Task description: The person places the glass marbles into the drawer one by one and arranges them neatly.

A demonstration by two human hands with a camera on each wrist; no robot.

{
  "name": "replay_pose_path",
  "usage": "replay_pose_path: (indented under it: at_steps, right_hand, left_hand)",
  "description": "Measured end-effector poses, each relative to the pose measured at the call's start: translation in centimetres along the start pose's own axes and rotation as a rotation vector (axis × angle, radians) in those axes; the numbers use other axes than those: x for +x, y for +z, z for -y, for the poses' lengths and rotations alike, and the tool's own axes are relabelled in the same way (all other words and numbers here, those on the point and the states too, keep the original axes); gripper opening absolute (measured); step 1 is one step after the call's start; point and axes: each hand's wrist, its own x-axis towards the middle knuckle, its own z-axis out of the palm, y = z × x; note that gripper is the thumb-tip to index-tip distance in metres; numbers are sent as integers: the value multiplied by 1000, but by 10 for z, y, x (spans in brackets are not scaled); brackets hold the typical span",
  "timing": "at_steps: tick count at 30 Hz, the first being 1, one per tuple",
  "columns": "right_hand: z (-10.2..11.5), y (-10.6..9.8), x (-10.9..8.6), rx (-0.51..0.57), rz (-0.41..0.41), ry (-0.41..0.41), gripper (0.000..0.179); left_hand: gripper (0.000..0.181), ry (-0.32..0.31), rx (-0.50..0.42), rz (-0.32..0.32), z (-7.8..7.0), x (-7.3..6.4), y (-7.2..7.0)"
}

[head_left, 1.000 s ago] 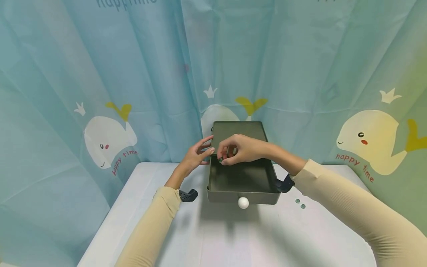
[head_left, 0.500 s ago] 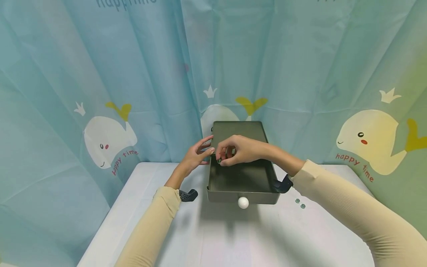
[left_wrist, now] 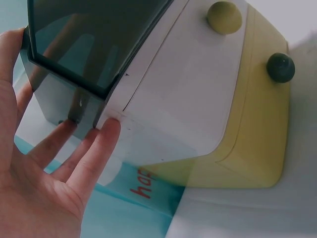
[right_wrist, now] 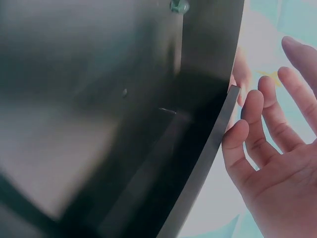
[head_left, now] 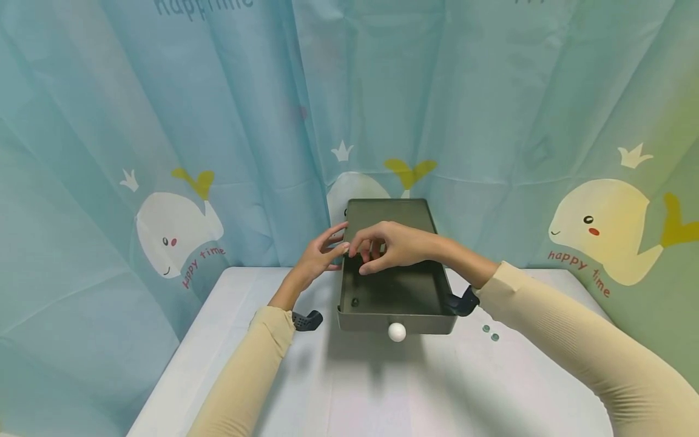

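My left hand (head_left: 319, 252) lies spread along the left side of a small drawer cabinet (head_left: 390, 218), fingertips at its wall. In the left wrist view these fingers (left_wrist: 101, 153) reach the cabinet's side beneath the dark top drawer. My right hand (head_left: 390, 243) hovers over the back left of that pulled-out drawer (head_left: 398, 323), thumb and loosely bent fingers apart with nothing between them. Inside the drawer, near its front left corner, is a small green glass bead (head_left: 355, 302). The right wrist view also has the bead (right_wrist: 179, 6) by the drawer wall and the right hand (right_wrist: 277, 173) outside the rim.
Two green glass beads (head_left: 490, 332) lie on the white table right of the cabinet. A white knob (head_left: 397, 332) sticks out from the open drawer. Below are a white drawer (left_wrist: 198, 84) and a yellow drawer (left_wrist: 257, 124). A whale-print curtain (head_left: 262, 121) hangs behind.
My right thumb and fingers have parted and let go of the green bead, which is now near the drawer's front left corner. The left hand has stayed in place.
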Motion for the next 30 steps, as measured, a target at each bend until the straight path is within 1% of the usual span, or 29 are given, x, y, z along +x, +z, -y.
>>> replay_pose_path:
  at_steps: [9,16,24,30]
  right_hand:
    - [1,-1,-5,-5,-18,23,29]
    - [1,-5,-12,-9,-39,17,29]
    - [1,-12,-29,-20,-98,23,33]
    - [0,-19,-45,-14,-128,67,33]
  left_hand:
    - [57,2,-2,-11,-1,-1,0]
    - [59,-3,-6,-9,-2,-2,0]
    - [58,0,-26,-1,-3,-3,1]
    - [57,12,-33,10,-3,-3,1]
